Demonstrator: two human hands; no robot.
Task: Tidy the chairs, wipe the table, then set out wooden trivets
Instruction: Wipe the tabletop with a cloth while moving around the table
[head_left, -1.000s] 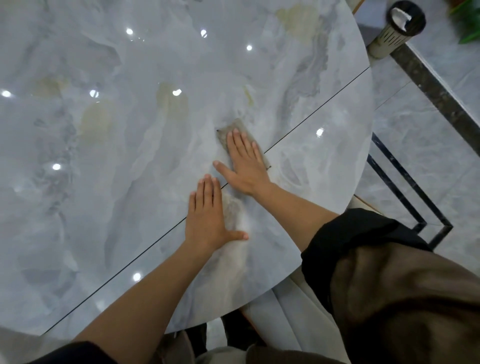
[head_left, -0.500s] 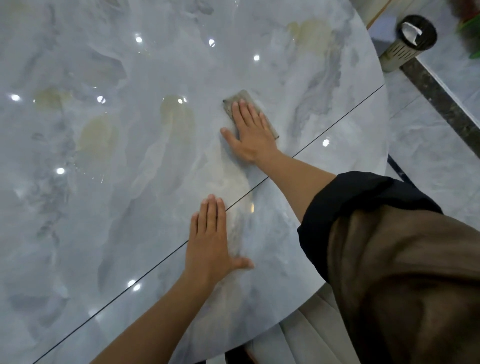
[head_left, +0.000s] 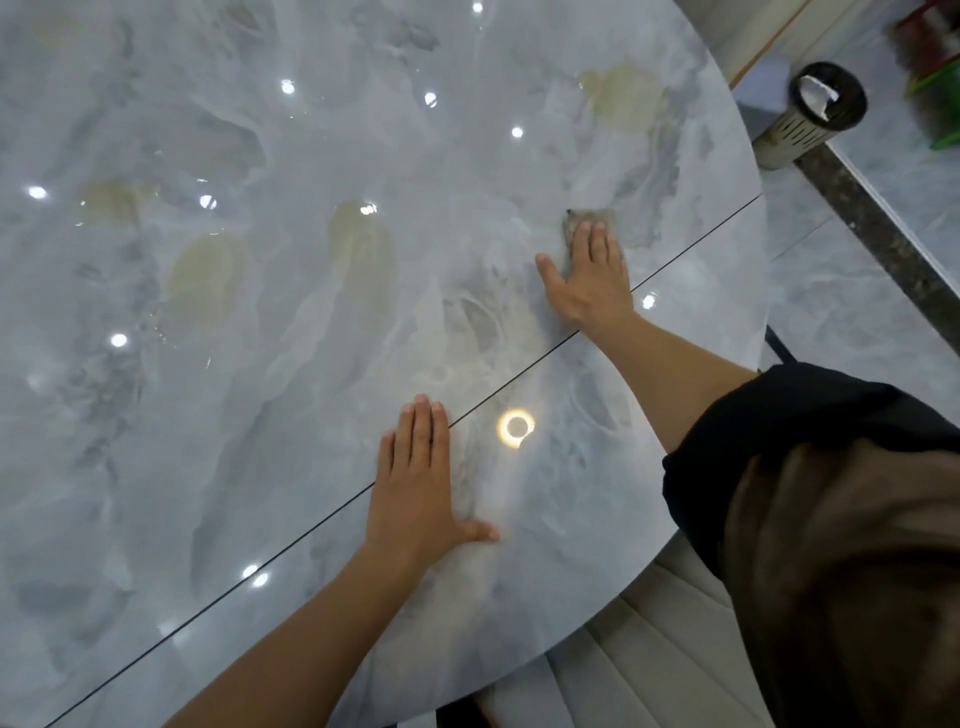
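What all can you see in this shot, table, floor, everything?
table: one, grey marble, round with a dark seam, fills most of the view
yellowish patches: at least four, on the tabletop's far half
cloth: one, grey-brown, on the table beyond the seam, partly covered
chair: one, cream seat, at the near table edge
bin: one, pale with dark rim, on the floor, top right
floor: grey tiles with a dark strip, right side
green object: one, blurred, top right corner
sleeve: one, black and brown, lower right
left hand: flat on the table across the seam
right hand: flat on the cloth
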